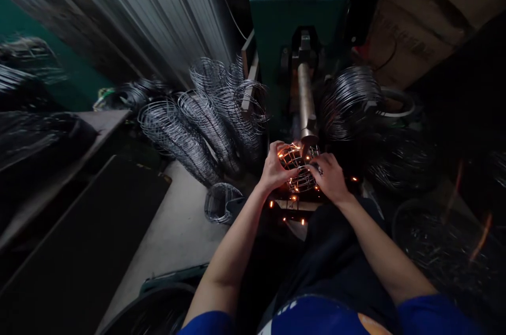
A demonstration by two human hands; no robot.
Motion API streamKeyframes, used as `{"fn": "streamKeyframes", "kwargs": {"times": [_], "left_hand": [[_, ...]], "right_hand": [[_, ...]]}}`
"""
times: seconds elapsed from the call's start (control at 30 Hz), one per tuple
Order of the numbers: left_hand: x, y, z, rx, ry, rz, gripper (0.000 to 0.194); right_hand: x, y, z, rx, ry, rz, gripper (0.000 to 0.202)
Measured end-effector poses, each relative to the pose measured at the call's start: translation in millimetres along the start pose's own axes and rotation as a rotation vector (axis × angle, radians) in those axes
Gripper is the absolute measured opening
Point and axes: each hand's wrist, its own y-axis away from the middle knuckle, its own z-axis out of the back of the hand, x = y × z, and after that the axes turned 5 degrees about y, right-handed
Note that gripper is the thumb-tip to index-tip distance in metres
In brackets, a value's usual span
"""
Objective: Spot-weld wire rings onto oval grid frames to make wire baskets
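A round wire basket (301, 181) sits under the tip of the metal welding arm (305, 94), with orange sparks flying around it. My left hand (275, 167) grips the basket's left side, thumb pointing inward. On the right side my right hand (329, 175) holds the same basket, its thumb and fingers bent over the wires near the arm's tip. The arm sticks out from a green machine (272, 24) with switches on its top panel. The basket's underside is hidden.
Stacks of wire baskets (179, 137) stand at the left. Coiled wire rings (351, 98) lie right of the machine, near cardboard boxes (419, 35). A dark tub (446, 240) of small metal pieces is at the lower right. A bench (90, 129) borders the left.
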Motion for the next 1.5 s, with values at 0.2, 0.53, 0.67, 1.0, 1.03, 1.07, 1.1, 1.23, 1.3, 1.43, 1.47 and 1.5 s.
{"fn": "streamKeyframes", "kwargs": {"times": [0.2, 0.53, 0.67, 1.0, 1.03, 1.07, 1.1, 1.23, 1.3, 1.43, 1.47, 1.5], "left_hand": [[4, -21, 3.6, 0.032, 0.008, 0.058, 0.085], [58, 37, 5.8, 0.094, 0.253, 0.230, 0.128], [74, 50, -2.0, 0.030, 0.381, 0.313, 0.110], [9, 53, 36.6, 0.140, 0.145, 0.164, 0.108], [-1, 50, 37.6, 0.153, 0.084, 0.145, 0.108], [-10, 48, 37.5, 0.159, 0.014, 0.133, 0.109], [-18, 45, 36.7, 0.163, -0.057, 0.126, 0.109], [-36, 37, 29.1, 0.197, -0.265, 0.086, 0.111], [-39, 35, 25.0, 0.219, -0.299, 0.055, 0.111], [-39, 33, 19.0, 0.218, -0.316, 0.021, 0.110], [-39, 32, 18.1, 0.213, -0.317, 0.019, 0.111], [-39, 31, 17.3, 0.209, -0.317, 0.018, 0.111]], "right_hand": [[1, 6, 17, 0.003, -0.371, -0.296, 0.032], [-33, 51, 54, -0.001, -0.836, -0.830, 0.046], [-19, 47, 58, 0.007, -0.922, -0.927, 0.055], [8, 35, 71, 0.241, -1.129, -0.961, 0.048], [10, 33, 70, 0.257, -1.148, -0.941, 0.046], [12, 32, 70, 0.285, -1.166, -0.911, 0.045], [14, 30, 69, 0.320, -1.177, -0.867, 0.047], [22, 21, 61, 0.444, -0.943, -0.546, 0.041], [23, 19, 53, 0.393, -0.651, -0.318, 0.026], [18, 24, 32, 0.285, -0.177, 0.092, 0.018], [16, 28, 28, 0.275, -0.094, 0.153, 0.021], [14, 32, 24, 0.267, -0.024, 0.194, 0.027]]}}
